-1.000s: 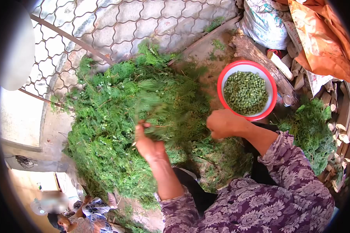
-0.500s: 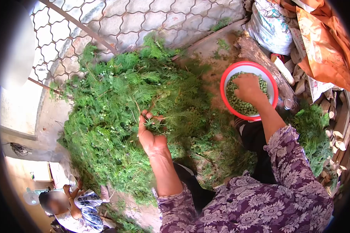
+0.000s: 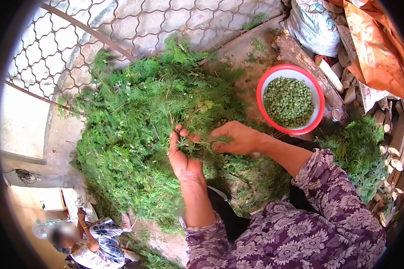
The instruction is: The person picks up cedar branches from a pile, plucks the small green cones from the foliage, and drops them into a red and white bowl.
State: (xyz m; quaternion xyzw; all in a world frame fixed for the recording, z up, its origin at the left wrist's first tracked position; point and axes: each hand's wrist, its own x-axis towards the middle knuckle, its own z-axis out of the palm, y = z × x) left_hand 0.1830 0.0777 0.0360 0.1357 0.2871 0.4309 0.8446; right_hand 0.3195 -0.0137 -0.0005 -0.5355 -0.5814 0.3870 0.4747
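Above a wide heap of green feathery foliage (image 3: 121,152), my left hand (image 3: 184,154) is closed round a leafy sprig (image 3: 195,119), whose brown stem and leaves stick up past the fingers. Just to its right, my right hand (image 3: 235,138) has its fingers bent at the same sprig's leaves, its fingertips partly hidden among them. Farther right stands a white basin with a red rim (image 3: 321,101), holding many small round green cones (image 3: 289,102).
A wire mesh fence (image 3: 166,22) runs behind the heap. Logs (image 3: 296,51), a white sack (image 3: 316,33) and orange sheeting (image 3: 377,45) lie at the upper right. Split wood is stacked at the right edge. Another person (image 3: 96,244) sits at the lower left.
My right hand has left the basin and moved left to the sprig beside my left hand. The cones in the basin are now uncovered. My left hand still holds the sprig.
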